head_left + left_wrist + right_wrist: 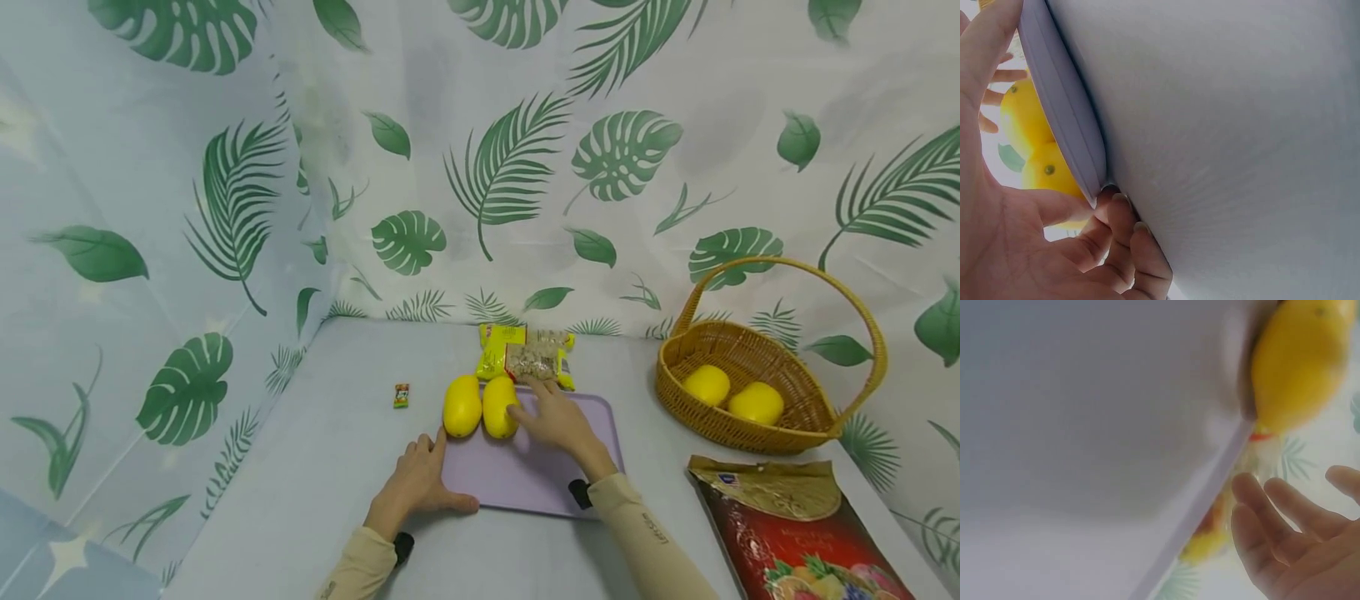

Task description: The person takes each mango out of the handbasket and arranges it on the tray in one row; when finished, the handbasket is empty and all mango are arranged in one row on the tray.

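Two plump yellow, lemon-like fruits (pixel 462 406) lie side by side at the far left corner of a lilac tray (pixel 517 475). My left hand (pixel 417 479) is spread around the tray's near left corner, thumb along the front edge and index finger by the left side. In the left wrist view its fingertips (pixel 1121 212) are right at the tray's corner, low against the tabletop. Over the tray's far part reaches my right hand (pixel 555 421), thumb beside the right-hand fruit (pixel 499 408), fingers toward the far rim. Nothing sits in its palm in the right wrist view.
A yellow packet with a clear window (pixel 517 354) lies behind the tray. Left of it is a small wrapped sweet (pixel 401 396). At right stands a wicker basket (pixel 750 440) with two more yellow fruits (pixel 756 404), its tall handle arching up. A red and gold bag (pixel 802 521) lies before it.
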Demonstrator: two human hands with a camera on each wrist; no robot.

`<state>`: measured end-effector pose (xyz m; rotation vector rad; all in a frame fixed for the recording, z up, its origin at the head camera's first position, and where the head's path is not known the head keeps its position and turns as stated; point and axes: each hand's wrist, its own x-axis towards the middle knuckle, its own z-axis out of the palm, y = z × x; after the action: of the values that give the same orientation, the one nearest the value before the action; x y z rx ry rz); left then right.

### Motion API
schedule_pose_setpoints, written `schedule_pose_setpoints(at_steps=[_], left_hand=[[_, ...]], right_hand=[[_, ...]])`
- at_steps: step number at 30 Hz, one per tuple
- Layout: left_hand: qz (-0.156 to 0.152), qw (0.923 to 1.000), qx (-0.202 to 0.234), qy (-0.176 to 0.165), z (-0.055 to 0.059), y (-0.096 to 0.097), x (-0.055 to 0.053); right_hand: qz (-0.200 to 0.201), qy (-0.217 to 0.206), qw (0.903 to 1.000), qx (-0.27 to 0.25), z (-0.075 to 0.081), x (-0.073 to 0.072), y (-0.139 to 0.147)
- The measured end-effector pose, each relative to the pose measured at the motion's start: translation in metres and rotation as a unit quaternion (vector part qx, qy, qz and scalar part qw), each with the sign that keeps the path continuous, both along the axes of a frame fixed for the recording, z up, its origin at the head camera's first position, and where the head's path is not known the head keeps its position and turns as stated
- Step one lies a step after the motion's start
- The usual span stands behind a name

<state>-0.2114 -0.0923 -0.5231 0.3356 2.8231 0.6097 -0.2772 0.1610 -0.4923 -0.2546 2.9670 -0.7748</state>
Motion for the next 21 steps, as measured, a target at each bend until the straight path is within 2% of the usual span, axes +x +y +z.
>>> schedule_pose_setpoints(at_steps=[6, 10, 14, 21], left_hand=[[-0.002, 1.0000, 0.004, 0.001, -0.002, -0.002, 0.000], [-0.002, 1.0000, 0.008, -0.001, -0.005, -0.001, -0.001], [-0.003, 1.0000, 0.008, -0.005, -0.004, 0.000, -0.003], [-0.007, 1.0000, 0.000, -0.006, -0.003, -0.001, -0.003]], right_hand=[[-0.020, 0.020, 0.9996, -0.007, 0.019, -0.006, 0.032], [-0.031, 0.049, 0.9983, 0.007, 0.033, -0.013, 0.067], [-0.052, 0.054, 0.9971, 0.015, 0.045, -0.018, 0.108], [-0.081, 0.068, 0.9943, 0.015, 0.057, -0.019, 0.164]])
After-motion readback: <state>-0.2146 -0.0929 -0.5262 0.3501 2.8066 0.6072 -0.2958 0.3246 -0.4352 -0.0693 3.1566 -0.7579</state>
